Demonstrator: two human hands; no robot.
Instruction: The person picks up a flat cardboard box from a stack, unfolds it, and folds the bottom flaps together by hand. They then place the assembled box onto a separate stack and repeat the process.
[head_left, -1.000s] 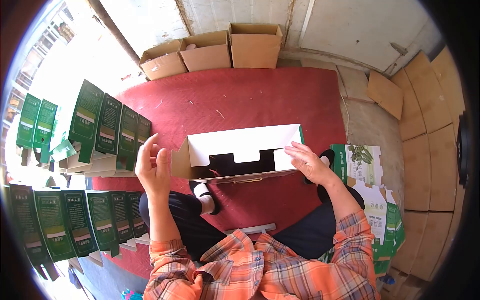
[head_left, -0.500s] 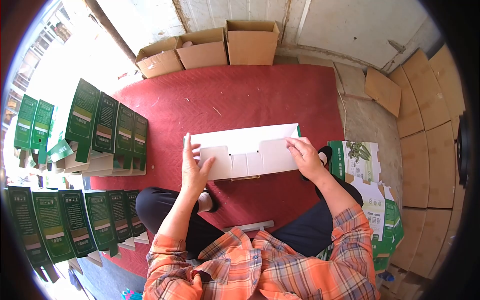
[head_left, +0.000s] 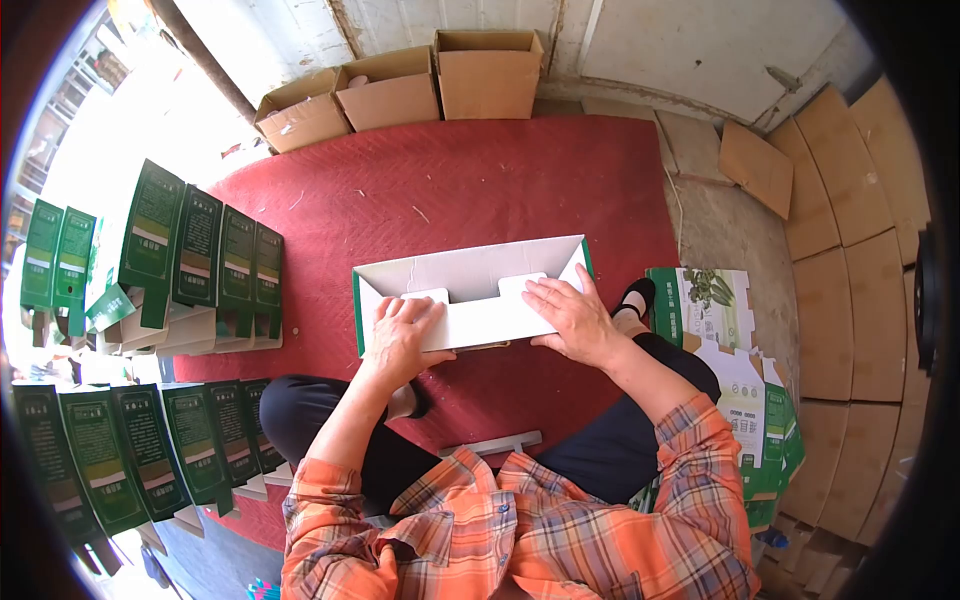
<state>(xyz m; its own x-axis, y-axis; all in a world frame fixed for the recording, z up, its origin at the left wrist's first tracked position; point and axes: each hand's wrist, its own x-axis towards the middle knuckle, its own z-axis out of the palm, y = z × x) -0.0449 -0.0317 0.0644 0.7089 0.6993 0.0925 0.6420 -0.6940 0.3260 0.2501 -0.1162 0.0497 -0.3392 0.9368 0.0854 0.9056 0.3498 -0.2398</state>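
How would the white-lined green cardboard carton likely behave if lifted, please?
The white-lined green cardboard carton looks empty and thin-walled, so probably light. Its flaps are folded inward, so it may flex. Flat-based, unlikely to roll.

Both hands now press the box [head_left: 470, 295] flaps flat.

Carton [head_left: 470, 290] lies centrally on the mat [head_left: 480, 170]. Left hand [head_left: 400, 335] and right hand [head_left: 570, 315] rest flat on its near flaps. Folded cartons [head_left: 200, 250] stand left, flat blanks [head_left: 735, 370] lie right, open boxes [head_left: 400, 90] sit behind.
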